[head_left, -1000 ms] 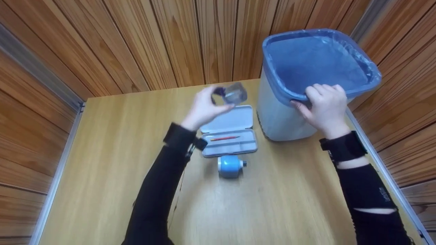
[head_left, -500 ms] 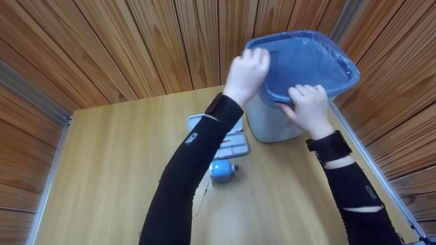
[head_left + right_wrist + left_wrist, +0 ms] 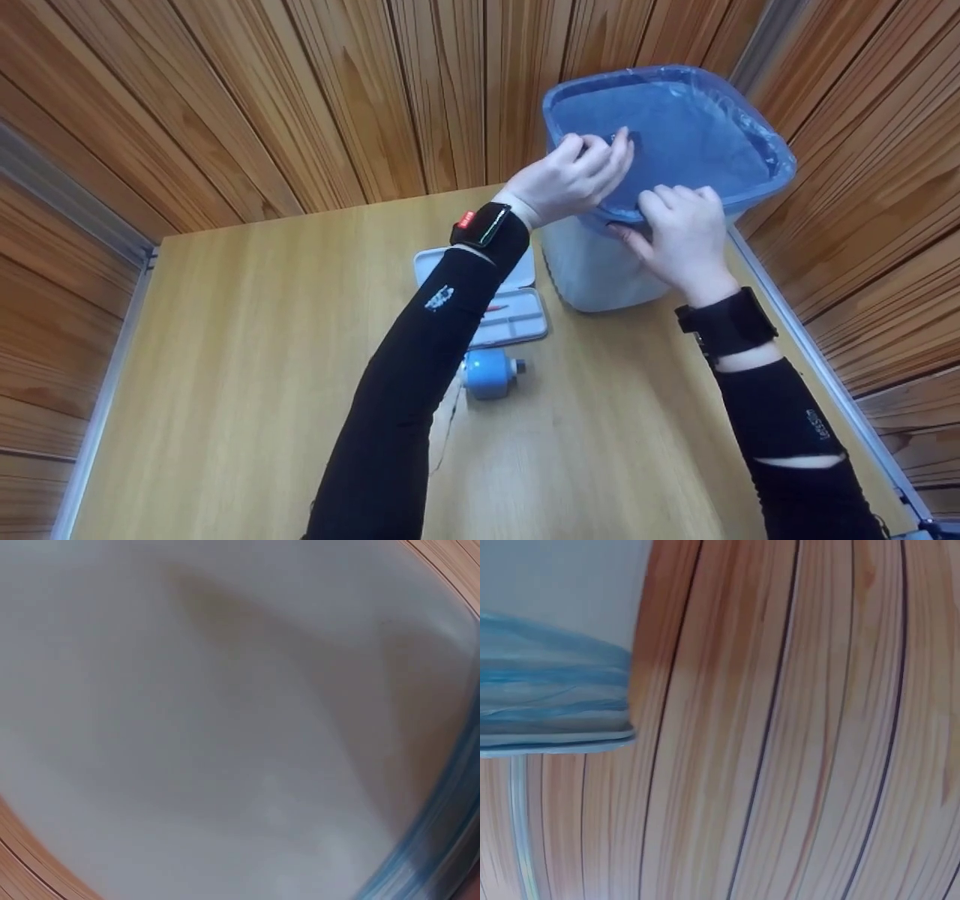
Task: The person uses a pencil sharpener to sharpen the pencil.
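Note:
My left hand (image 3: 574,176) is over the left side of the trash bin (image 3: 604,274), its fingers curled. At its fingertips shows a bit of a small dark, see-through plastic container (image 3: 635,140); the rest is hidden by the hand. My right hand (image 3: 686,240) grips the bin's front rim, fingers over the inside and thumb outside. The bin is white with a blue liner bag (image 3: 697,135) folded over its rim. In the left wrist view the bin's liner-covered rim (image 3: 555,709) fills the left; the right wrist view shows the bin's pale wall (image 3: 225,727) close up.
An open pencil case (image 3: 517,326) with a red pencil (image 3: 496,307) lies on the table, partly behind my left forearm. Nearer stands a blue rounded device with a dark knob, like a pencil sharpener (image 3: 487,373). Wooden panel walls (image 3: 337,97) enclose the table.
My left hand has carried the see-through container from above the pencil case rightward over the bin, then turned at the wrist. My right hand has kept its grip on the rim.

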Motion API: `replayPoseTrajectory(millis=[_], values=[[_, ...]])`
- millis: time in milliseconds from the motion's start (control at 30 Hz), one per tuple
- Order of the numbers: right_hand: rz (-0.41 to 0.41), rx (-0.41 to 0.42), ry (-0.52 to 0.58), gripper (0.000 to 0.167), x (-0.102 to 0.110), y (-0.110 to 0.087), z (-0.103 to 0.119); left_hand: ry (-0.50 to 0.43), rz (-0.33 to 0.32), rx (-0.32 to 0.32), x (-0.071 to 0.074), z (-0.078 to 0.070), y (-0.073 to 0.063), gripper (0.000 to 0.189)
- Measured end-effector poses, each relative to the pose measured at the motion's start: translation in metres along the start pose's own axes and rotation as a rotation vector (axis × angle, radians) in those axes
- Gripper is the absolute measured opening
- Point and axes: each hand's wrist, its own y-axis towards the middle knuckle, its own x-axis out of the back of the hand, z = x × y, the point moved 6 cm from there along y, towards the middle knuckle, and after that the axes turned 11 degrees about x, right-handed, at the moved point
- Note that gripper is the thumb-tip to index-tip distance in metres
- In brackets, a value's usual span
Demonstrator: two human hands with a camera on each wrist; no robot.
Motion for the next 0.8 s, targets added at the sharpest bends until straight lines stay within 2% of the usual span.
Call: replayPoseTrajectory(millis=[167, 233, 267, 300, 367, 433, 467, 533, 600, 667, 733, 800], values=[[-0.004, 0.023, -0.007, 0.049, -0.001, 0.003, 0.002, 0.029, -0.059, 0.063, -0.003, 0.005, -0.008, 0.044], [-0.007, 0.028, 0.0, 0.048, -0.002, 0.005, 0.003, -0.019, -0.01, 0.133, -0.006, 0.009, -0.01, 0.044], [-0.005, 0.03, 0.002, 0.048, -0.003, 0.005, 0.003, -0.069, 0.041, 0.194, -0.008, 0.012, -0.009, 0.044], [-0.003, 0.031, 0.005, 0.049, -0.003, 0.006, 0.004, -0.142, 0.106, 0.278, -0.01, 0.017, -0.009, 0.041], [0.001, 0.03, 0.011, 0.049, -0.004, 0.007, 0.004, -0.375, 0.328, 0.481, -0.017, 0.028, -0.01, 0.033], [0.006, 0.033, 0.02, 0.05, -0.006, 0.008, 0.004, -0.677, 0.562, 0.748, -0.026, 0.04, -0.019, 0.042], [0.006, 0.035, 0.024, 0.05, -0.006, 0.009, 0.004, -0.822, 0.653, 0.885, -0.029, 0.045, -0.027, 0.051], [0.001, 0.038, 0.036, 0.049, -0.007, 0.01, 0.002, -1.058, 0.787, 1.108, -0.033, 0.053, -0.047, 0.068], [-0.006, 0.033, 0.045, 0.048, -0.008, 0.01, -0.001, -1.231, 0.819, 1.236, -0.033, 0.055, -0.069, 0.068], [-0.012, 0.017, 0.057, 0.045, -0.007, 0.01, -0.006, -1.322, 0.809, 1.272, -0.03, 0.053, -0.093, 0.066], [-0.019, -0.004, 0.081, 0.044, -0.006, 0.008, -0.01, -1.388, 0.803, 1.264, -0.025, 0.048, -0.119, 0.064], [-0.06, -0.029, 0.135, 0.047, -0.005, 0.005, -0.011, -1.431, 0.837, 1.251, -0.02, 0.039, -0.15, 0.062]])
